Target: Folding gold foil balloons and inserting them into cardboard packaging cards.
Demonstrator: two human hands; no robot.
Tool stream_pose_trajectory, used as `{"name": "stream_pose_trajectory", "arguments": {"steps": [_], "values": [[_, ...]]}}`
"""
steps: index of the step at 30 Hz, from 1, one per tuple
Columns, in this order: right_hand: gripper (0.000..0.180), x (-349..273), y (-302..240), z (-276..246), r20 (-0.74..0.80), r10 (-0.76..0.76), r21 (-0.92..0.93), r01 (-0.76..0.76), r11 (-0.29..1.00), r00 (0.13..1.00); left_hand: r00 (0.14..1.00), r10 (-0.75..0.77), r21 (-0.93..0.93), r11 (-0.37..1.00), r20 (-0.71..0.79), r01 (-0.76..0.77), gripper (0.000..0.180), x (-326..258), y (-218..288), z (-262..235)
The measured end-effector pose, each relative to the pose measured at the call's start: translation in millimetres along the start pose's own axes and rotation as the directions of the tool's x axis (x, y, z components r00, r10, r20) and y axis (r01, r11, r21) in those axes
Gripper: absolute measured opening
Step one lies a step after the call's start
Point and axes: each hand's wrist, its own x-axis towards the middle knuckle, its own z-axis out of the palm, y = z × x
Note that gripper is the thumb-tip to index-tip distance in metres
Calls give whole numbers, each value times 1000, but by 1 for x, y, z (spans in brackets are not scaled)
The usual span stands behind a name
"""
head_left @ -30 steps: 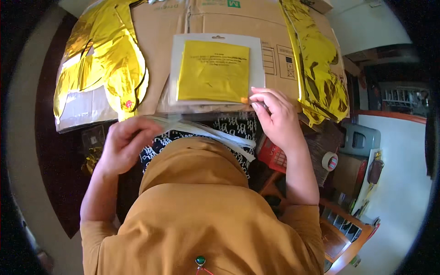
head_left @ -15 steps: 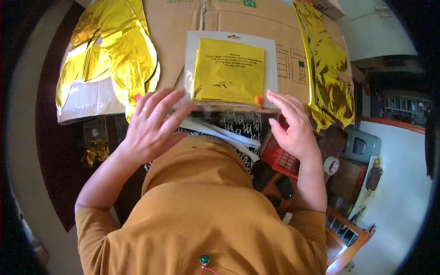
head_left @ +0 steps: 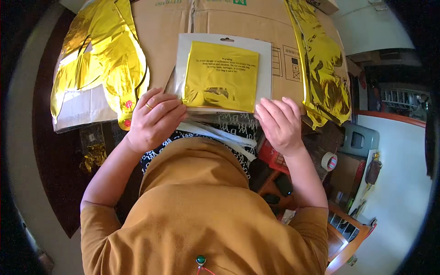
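Observation:
A clear plastic bag with a hang-hole lies on the cardboard in front of me. Inside it is a folded gold foil sheet backed by a white card. My left hand is closed on the bag's near left corner, thumb hidden beneath. At the near right corner, my right hand has its fingers bent over the edge in the same way. The bag's transparent near rim stretches between both hands, past the cardboard's front edge.
Flattened gold foil shapes lie at the left and right of the cardboard box. Below right are a red plastic basket, a roll of tape and a grey stool. White plastic strips cross my lap.
Both hands, formerly apart with fingers spread, have come down and closed on the bag's near corners. The bag is slightly tilted now, and the whole view has shifted a little.

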Motion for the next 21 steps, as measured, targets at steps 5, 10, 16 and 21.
{"name": "stream_pose_trajectory", "arguments": {"steps": [5, 10, 16, 21], "values": [[12, 21, 3, -13, 127, 287, 315, -313, 896, 949, 945, -326, -13, 945, 14, 327, 15, 3, 11, -4], [30, 50, 15, -22, 533, 551, 129, -705, 697, 642, 816, -560, 88, 829, 145, 553, 18, 28, 17, -8], [38, 76, 22, -35, 678, 614, -187, -714, 675, 404, 747, -653, 177, 756, 127, 631, 40, 34, 18, -12], [39, 80, -5, -46, 360, 605, -135, -602, 787, 710, 946, -319, 256, 912, -48, 321, 53, 43, 54, -5]]}}
